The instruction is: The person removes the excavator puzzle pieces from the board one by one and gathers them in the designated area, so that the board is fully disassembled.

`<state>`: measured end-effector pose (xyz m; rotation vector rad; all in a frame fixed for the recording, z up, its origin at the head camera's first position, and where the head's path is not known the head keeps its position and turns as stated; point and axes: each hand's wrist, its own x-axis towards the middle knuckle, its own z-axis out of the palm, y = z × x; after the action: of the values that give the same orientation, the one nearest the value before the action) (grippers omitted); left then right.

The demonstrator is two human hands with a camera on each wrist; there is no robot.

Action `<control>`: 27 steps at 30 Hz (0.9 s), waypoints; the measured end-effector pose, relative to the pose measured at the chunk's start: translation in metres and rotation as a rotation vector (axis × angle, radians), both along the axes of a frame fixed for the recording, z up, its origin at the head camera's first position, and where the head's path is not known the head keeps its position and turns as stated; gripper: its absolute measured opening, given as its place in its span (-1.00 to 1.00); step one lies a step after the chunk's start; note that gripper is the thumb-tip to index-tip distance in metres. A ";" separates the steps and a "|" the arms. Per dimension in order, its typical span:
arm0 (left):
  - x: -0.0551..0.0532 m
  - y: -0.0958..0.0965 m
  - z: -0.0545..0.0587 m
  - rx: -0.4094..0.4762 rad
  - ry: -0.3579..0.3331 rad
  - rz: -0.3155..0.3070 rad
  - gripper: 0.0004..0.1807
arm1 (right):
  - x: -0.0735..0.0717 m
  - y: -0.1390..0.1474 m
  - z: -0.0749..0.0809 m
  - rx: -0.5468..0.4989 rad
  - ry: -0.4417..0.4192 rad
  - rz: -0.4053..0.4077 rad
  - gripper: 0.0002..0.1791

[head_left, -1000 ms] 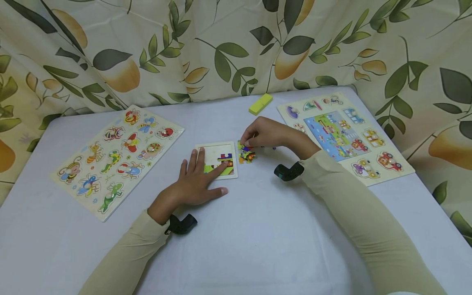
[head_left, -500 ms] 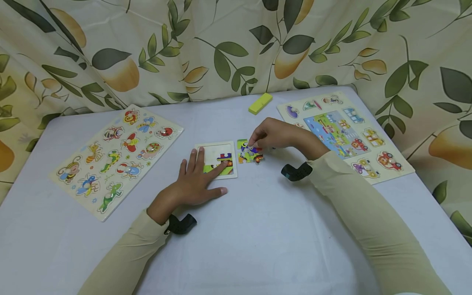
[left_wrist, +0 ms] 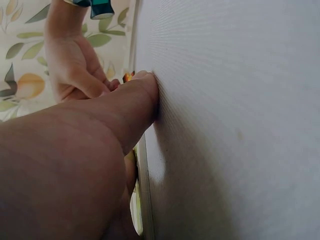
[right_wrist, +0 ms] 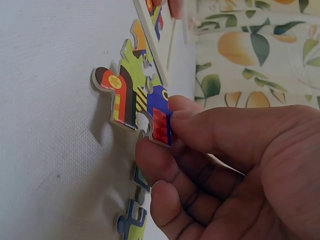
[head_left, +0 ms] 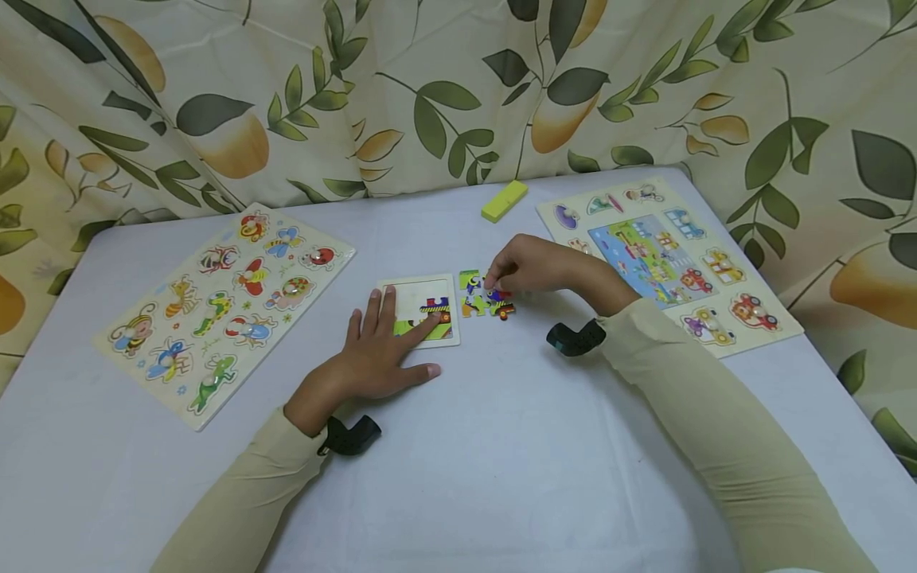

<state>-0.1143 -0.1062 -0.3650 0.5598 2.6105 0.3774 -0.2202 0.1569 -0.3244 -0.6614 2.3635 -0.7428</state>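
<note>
My left hand (head_left: 376, 358) rests spread over a small square puzzle tray (head_left: 456, 326), fingertips on its face. Several bright jigsaw pieces lie in the tray's lower right part. Beside it, my right hand (head_left: 533, 263) pinches a jigsaw piece (right_wrist: 161, 120), blue, red and black-striped, between thumb and forefinger. In the right wrist view this piece stands slightly tilted, close against other loose green pieces (right_wrist: 131, 62). Blue-edged pieces (right_wrist: 134, 220) show below the right fingers in that view. The left wrist view shows mostly the left thumb (left_wrist: 135, 102) touching the cloth.
A white cloth (head_left: 501, 461) covers the table. To the left lies an insect knob puzzle board (head_left: 236, 310); a vehicle board (head_left: 759, 338) lies to the right, partly behind the right arm. A yellow-green block (head_left: 505, 201) sits at the back, before a leaf-patterned curtain (head_left: 444, 79).
My right hand has shifted a little to the right, away from the tray, uncovering more of the loose pieces there. The left hand has stayed in place on the tray.
</note>
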 end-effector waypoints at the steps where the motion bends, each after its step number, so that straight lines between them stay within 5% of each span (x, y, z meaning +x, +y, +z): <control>1: 0.000 0.000 0.000 0.002 -0.001 0.000 -0.17 | 0.000 -0.001 0.000 0.001 0.004 0.002 -0.81; 27: -0.001 -0.001 -0.003 0.007 0.006 0.001 -0.17 | 0.001 0.001 -0.001 0.041 0.050 -0.044 -0.84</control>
<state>-0.1153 -0.1072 -0.3679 0.5632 2.6162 0.3866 -0.2196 0.1582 -0.3256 -0.6195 2.4392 -0.7020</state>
